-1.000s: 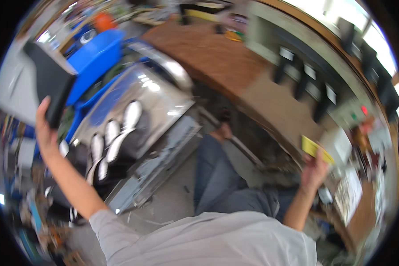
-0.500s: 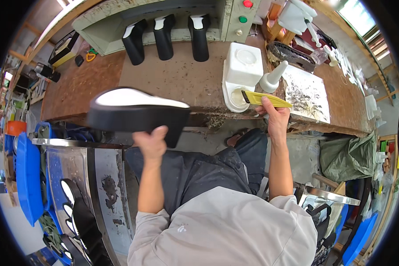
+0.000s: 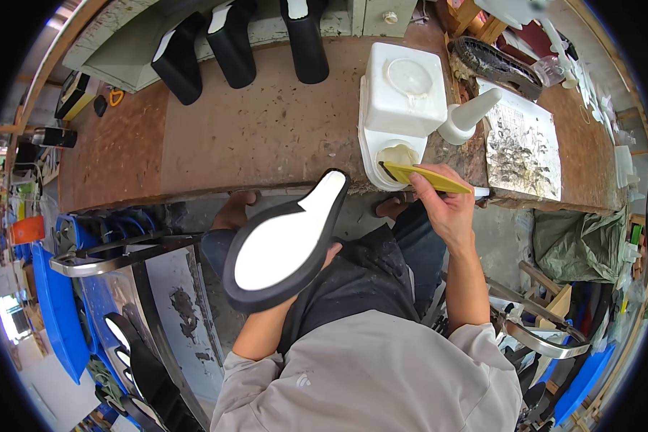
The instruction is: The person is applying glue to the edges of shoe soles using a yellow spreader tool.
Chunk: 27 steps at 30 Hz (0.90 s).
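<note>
My left hand (image 3: 330, 252) is under a black shoe sole with a white inner face (image 3: 284, 241) and holds it over my lap, toe pointing up toward the bench edge; the sole hides most of the hand. My right hand (image 3: 443, 205) grips a brush with a yellow handle (image 3: 425, 177), its dark tip dipped in the open well of a white plastic glue container (image 3: 399, 108) at the front of the brown workbench (image 3: 266, 129).
Three black soles (image 3: 230, 43) lean upright at the back of the bench. A white squeeze bottle (image 3: 468, 119), a stained paper sheet (image 3: 522, 147) and a treaded sole (image 3: 493, 61) lie to the right. A metal rack with more soles (image 3: 133, 360) stands at my left.
I turned from the rack on my left to face the bench. My left hand brought the sole down over my lap, white face up. My right hand put the brush tip into the glue container.
</note>
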Each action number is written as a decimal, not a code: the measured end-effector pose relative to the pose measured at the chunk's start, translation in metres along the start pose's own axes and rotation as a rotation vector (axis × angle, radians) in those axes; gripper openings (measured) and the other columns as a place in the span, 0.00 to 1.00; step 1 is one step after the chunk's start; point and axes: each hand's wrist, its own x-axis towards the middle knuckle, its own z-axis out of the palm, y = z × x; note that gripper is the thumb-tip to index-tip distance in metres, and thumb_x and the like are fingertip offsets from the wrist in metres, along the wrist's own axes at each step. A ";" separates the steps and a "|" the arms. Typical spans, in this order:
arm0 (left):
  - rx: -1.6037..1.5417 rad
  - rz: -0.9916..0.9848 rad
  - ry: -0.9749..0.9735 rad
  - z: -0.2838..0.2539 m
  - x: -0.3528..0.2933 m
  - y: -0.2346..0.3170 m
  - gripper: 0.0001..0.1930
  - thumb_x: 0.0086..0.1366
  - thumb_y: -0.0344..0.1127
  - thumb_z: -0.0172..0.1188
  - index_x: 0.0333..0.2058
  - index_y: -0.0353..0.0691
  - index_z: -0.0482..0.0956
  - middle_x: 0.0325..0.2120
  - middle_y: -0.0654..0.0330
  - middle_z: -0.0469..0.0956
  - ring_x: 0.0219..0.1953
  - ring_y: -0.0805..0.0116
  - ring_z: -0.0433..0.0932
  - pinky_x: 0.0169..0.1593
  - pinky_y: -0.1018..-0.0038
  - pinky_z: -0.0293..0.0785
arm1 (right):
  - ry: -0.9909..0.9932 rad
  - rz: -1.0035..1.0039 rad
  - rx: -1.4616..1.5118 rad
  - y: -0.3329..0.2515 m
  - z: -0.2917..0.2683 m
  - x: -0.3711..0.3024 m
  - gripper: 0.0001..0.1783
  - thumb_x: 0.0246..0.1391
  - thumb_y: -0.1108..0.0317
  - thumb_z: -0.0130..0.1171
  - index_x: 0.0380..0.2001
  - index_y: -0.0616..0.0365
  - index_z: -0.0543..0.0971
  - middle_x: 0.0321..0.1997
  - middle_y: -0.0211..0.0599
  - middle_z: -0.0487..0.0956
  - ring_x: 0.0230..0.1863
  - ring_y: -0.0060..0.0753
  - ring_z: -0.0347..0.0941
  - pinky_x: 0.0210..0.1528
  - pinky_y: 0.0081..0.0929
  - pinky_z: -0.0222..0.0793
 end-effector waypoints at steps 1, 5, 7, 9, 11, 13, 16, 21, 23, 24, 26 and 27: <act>-0.071 -0.017 -0.058 -0.010 0.002 0.004 0.37 0.52 0.50 0.69 0.58 0.43 0.67 0.51 0.54 0.73 0.54 0.54 0.71 0.58 0.62 0.65 | -0.027 0.006 0.034 0.000 0.000 0.001 0.08 0.55 0.74 0.60 0.37 0.66 0.80 0.28 0.34 0.76 0.26 0.18 0.72 0.23 0.17 0.69; -0.516 -0.179 -0.035 -0.011 0.011 0.012 0.37 0.45 0.39 0.75 0.53 0.37 0.67 0.51 0.51 0.70 0.53 0.55 0.73 0.56 0.65 0.69 | -0.025 -0.006 -0.045 0.003 0.003 0.004 0.07 0.55 0.74 0.60 0.36 0.66 0.80 0.27 0.34 0.76 0.22 0.18 0.72 0.22 0.17 0.70; -0.710 -0.051 0.160 0.009 0.009 0.009 0.38 0.42 0.36 0.77 0.51 0.37 0.65 0.52 0.49 0.68 0.54 0.52 0.72 0.57 0.64 0.69 | -0.058 0.044 -0.031 0.005 0.003 0.005 0.08 0.56 0.72 0.60 0.37 0.65 0.80 0.28 0.32 0.77 0.22 0.17 0.72 0.22 0.17 0.69; -0.756 0.128 0.309 0.037 0.007 0.001 0.39 0.41 0.33 0.78 0.49 0.38 0.61 0.52 0.45 0.67 0.56 0.50 0.70 0.58 0.61 0.68 | -0.038 0.132 0.117 0.007 0.002 0.006 0.08 0.56 0.72 0.60 0.36 0.65 0.80 0.28 0.31 0.77 0.21 0.17 0.71 0.22 0.17 0.68; -0.753 0.149 0.354 0.055 -0.001 -0.006 0.41 0.41 0.32 0.78 0.49 0.39 0.58 0.53 0.43 0.65 0.58 0.48 0.68 0.60 0.58 0.66 | -0.002 0.243 0.258 0.008 -0.001 0.008 0.08 0.56 0.72 0.60 0.36 0.65 0.80 0.28 0.30 0.77 0.21 0.16 0.70 0.23 0.16 0.67; -0.722 0.179 0.332 0.061 -0.007 -0.010 0.44 0.42 0.31 0.78 0.51 0.41 0.54 0.53 0.41 0.65 0.59 0.46 0.66 0.63 0.55 0.62 | 0.023 0.304 0.380 0.004 -0.008 0.011 0.07 0.55 0.72 0.61 0.35 0.65 0.80 0.25 0.28 0.77 0.21 0.15 0.69 0.24 0.14 0.65; -0.716 0.168 0.367 0.058 -0.008 -0.008 0.42 0.43 0.31 0.77 0.50 0.40 0.54 0.54 0.40 0.63 0.59 0.46 0.66 0.63 0.54 0.62 | -0.025 0.333 0.304 -0.014 -0.015 0.009 0.07 0.55 0.73 0.61 0.34 0.65 0.80 0.23 0.29 0.77 0.20 0.16 0.69 0.24 0.13 0.64; -0.501 0.336 0.498 0.038 -0.007 0.008 0.43 0.48 0.37 0.74 0.54 0.37 0.50 0.54 0.41 0.60 0.60 0.46 0.65 0.63 0.53 0.62 | 0.010 0.241 0.556 -0.071 -0.009 -0.018 0.06 0.54 0.75 0.60 0.34 0.68 0.79 0.24 0.36 0.78 0.21 0.20 0.72 0.23 0.14 0.65; -0.436 0.398 0.480 0.027 -0.010 0.010 0.46 0.51 0.41 0.72 0.58 0.38 0.47 0.55 0.45 0.57 0.60 0.48 0.64 0.63 0.53 0.62 | 0.047 0.012 0.513 -0.087 0.000 -0.025 0.07 0.52 0.77 0.61 0.35 0.69 0.79 0.25 0.40 0.78 0.21 0.22 0.73 0.23 0.16 0.66; -0.337 0.444 0.468 0.020 -0.012 0.010 0.47 0.52 0.43 0.70 0.60 0.38 0.46 0.55 0.47 0.55 0.60 0.49 0.64 0.62 0.53 0.63 | 0.020 -0.028 0.457 -0.094 0.003 -0.025 0.08 0.50 0.78 0.62 0.35 0.70 0.79 0.26 0.41 0.79 0.21 0.22 0.73 0.24 0.17 0.66; -0.247 0.470 0.439 0.005 -0.019 0.009 0.47 0.54 0.45 0.68 0.62 0.38 0.44 0.55 0.48 0.54 0.61 0.50 0.63 0.63 0.53 0.62 | -0.012 -0.100 0.399 -0.103 0.006 -0.024 0.08 0.50 0.78 0.62 0.35 0.70 0.79 0.27 0.42 0.79 0.21 0.22 0.72 0.24 0.18 0.66; -0.188 0.478 0.392 -0.003 -0.023 0.009 0.48 0.55 0.48 0.67 0.62 0.39 0.42 0.56 0.48 0.53 0.61 0.50 0.63 0.63 0.52 0.62 | -0.051 -0.115 0.319 -0.107 0.007 -0.023 0.08 0.50 0.79 0.62 0.35 0.70 0.79 0.28 0.42 0.80 0.21 0.22 0.72 0.24 0.18 0.66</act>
